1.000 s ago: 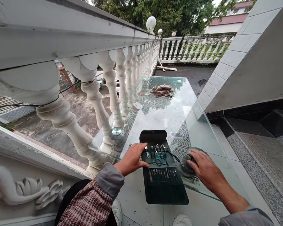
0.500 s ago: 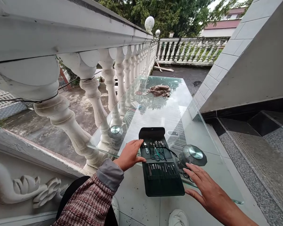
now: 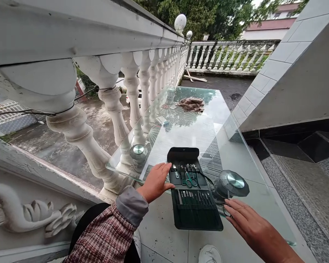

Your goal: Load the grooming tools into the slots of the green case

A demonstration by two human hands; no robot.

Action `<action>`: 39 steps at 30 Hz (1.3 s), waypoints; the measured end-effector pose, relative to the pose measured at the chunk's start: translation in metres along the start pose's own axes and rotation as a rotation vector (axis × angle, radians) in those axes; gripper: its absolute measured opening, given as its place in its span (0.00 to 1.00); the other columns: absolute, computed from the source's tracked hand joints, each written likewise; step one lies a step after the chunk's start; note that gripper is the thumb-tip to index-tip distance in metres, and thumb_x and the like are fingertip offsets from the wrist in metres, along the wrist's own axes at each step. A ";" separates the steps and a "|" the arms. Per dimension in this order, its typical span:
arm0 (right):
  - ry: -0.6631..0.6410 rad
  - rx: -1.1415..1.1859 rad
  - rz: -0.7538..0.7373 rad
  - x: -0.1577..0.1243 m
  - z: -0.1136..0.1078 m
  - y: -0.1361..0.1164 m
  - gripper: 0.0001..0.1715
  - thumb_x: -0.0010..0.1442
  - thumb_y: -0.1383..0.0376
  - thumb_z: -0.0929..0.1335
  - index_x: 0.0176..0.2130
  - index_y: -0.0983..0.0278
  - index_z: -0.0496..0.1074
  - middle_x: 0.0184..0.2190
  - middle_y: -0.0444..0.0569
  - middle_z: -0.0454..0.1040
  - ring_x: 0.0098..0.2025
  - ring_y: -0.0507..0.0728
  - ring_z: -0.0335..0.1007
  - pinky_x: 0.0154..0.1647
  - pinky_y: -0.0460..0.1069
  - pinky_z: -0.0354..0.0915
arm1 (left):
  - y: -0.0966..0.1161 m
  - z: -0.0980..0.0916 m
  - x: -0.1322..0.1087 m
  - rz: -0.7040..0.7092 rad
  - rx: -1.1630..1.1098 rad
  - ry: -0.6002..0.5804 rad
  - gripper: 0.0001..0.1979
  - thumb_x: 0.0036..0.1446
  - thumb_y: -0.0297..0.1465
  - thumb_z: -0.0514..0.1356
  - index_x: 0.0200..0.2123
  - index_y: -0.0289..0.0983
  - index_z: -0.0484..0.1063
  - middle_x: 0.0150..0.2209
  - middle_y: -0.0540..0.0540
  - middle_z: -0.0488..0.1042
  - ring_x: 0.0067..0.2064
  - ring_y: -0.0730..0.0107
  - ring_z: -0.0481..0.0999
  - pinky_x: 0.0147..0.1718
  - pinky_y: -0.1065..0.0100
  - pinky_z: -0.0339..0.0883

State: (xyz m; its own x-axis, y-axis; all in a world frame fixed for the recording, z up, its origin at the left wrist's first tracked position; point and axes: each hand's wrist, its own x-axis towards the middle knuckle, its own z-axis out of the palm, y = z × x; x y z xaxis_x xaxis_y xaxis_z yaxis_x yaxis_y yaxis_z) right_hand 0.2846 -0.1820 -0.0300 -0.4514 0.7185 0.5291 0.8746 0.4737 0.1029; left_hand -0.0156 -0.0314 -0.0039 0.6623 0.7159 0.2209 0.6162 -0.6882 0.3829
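Observation:
A dark green manicure kit case (image 3: 199, 220) lies unfolded at the near edge of the glass table, its lower part past the edge. My left hand (image 3: 157, 181) holds its left side, fingers on the upper edge and thumb lower down. Inside sit green-handled scissors (image 3: 191, 181), nail clippers (image 3: 192, 167) and a lower row of slim metal tools (image 3: 196, 197). Right of the case, the fingers of my right hand (image 3: 248, 221) are together on a dark-ringed pair of scissors (image 3: 226, 211). The hand covers most of that pair, and its thumb is hidden.
The glass table (image 3: 235, 157) has round metal-capped supports, one near the right hand (image 3: 233, 182) and one at left (image 3: 138, 150). A crumpled brown cloth (image 3: 191, 104) lies at its far end. A white balustrade (image 3: 112, 106) runs along the left; steps (image 3: 296, 179) are at right.
My right hand has moved off the case's lower right corner, its thumb dropping out of sight and its fingers closing at the dark-ringed scissors. My left hand stays on the case. The view has shifted slightly.

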 end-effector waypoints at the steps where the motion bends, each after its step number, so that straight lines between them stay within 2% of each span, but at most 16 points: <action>1: 0.005 0.012 -0.003 0.000 -0.001 0.001 0.13 0.61 0.62 0.63 0.44 0.60 0.72 0.44 0.50 0.75 0.47 0.58 0.71 0.46 0.53 0.69 | 0.000 0.000 -0.001 0.004 -0.004 0.001 0.42 0.45 0.37 0.69 0.59 0.37 0.52 0.57 0.36 0.63 0.59 0.51 0.61 0.57 0.52 0.57; 6: 0.104 0.122 0.108 0.013 -0.010 0.005 0.11 0.59 0.63 0.64 0.42 0.59 0.73 0.39 0.48 0.77 0.42 0.56 0.73 0.46 0.53 0.69 | -0.002 0.000 -0.005 0.009 -0.024 0.006 0.41 0.46 0.36 0.68 0.60 0.39 0.50 0.57 0.37 0.62 0.59 0.52 0.61 0.57 0.51 0.56; 11: 0.286 0.177 0.267 0.056 -0.025 -0.017 0.12 0.58 0.66 0.65 0.43 0.59 0.72 0.38 0.49 0.77 0.40 0.58 0.73 0.44 0.56 0.70 | -0.003 0.001 -0.007 0.003 -0.032 0.006 0.42 0.46 0.36 0.68 0.60 0.38 0.50 0.57 0.37 0.62 0.59 0.52 0.60 0.57 0.51 0.56; 15: 0.328 0.281 0.114 0.095 -0.026 -0.044 0.16 0.56 0.71 0.66 0.45 0.61 0.71 0.39 0.51 0.77 0.42 0.57 0.73 0.42 0.54 0.72 | -0.006 0.001 -0.007 -0.019 -0.044 0.008 0.43 0.45 0.37 0.68 0.60 0.39 0.50 0.57 0.38 0.62 0.59 0.52 0.60 0.57 0.52 0.57; 20: 0.296 0.332 -0.053 0.121 0.000 -0.063 0.19 0.56 0.73 0.65 0.48 0.63 0.71 0.41 0.52 0.76 0.44 0.56 0.72 0.47 0.53 0.71 | -0.011 0.003 -0.005 -0.017 -0.078 0.040 0.44 0.44 0.40 0.68 0.61 0.41 0.49 0.57 0.38 0.62 0.59 0.51 0.61 0.56 0.51 0.57; 24: 0.218 0.281 -0.142 0.127 0.023 -0.071 0.18 0.58 0.73 0.63 0.48 0.65 0.70 0.43 0.53 0.76 0.48 0.58 0.70 0.50 0.55 0.69 | -0.014 0.006 -0.003 0.010 -0.094 0.075 0.43 0.44 0.41 0.68 0.60 0.39 0.51 0.55 0.37 0.64 0.57 0.51 0.63 0.56 0.50 0.58; 27: 0.189 0.262 -0.188 0.127 0.032 -0.076 0.18 0.60 0.74 0.61 0.47 0.66 0.71 0.43 0.53 0.76 0.49 0.58 0.70 0.51 0.55 0.68 | -0.015 0.008 -0.003 0.029 -0.103 0.091 0.40 0.46 0.39 0.67 0.59 0.38 0.52 0.55 0.38 0.65 0.57 0.53 0.64 0.56 0.52 0.57; 34: 0.150 0.197 -0.195 0.128 0.040 -0.080 0.15 0.59 0.73 0.62 0.44 0.67 0.72 0.42 0.53 0.76 0.46 0.58 0.70 0.47 0.54 0.69 | -0.018 0.011 -0.005 0.055 -0.100 0.100 0.40 0.45 0.39 0.67 0.58 0.34 0.54 0.54 0.37 0.66 0.57 0.54 0.63 0.56 0.53 0.58; 39: 0.121 0.204 -0.075 0.139 0.042 -0.083 0.14 0.60 0.73 0.60 0.39 0.66 0.74 0.38 0.53 0.75 0.43 0.57 0.69 0.44 0.54 0.68 | -0.018 0.011 -0.004 0.042 -0.115 0.091 0.38 0.46 0.35 0.67 0.58 0.35 0.54 0.54 0.38 0.65 0.57 0.54 0.62 0.57 0.53 0.57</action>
State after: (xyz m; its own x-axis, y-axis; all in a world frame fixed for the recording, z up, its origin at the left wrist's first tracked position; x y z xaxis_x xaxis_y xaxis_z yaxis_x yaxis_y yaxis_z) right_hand 0.1419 -0.1002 -0.0001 -0.4782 0.6171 0.6249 0.7804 0.6250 -0.0200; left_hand -0.0249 -0.0236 -0.0214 0.6418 0.6984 0.3169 0.5328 -0.7032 0.4707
